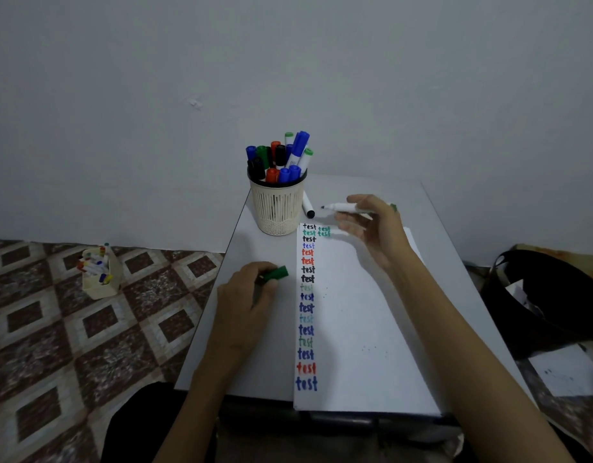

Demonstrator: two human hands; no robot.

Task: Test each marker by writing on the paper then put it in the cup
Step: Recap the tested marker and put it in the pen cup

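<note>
Hovering above paper [361, 312] reading "test", right hand [375, 228] grips marker [341, 206], left hand [245, 295] grips cap [275, 274].

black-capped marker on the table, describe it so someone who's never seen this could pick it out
On the white table, find the cream slotted cup of markers. Just right of its base lies a white marker with a black cap, the only one lying flat on the table; its neighbours stand in the cup or are held.
</note>
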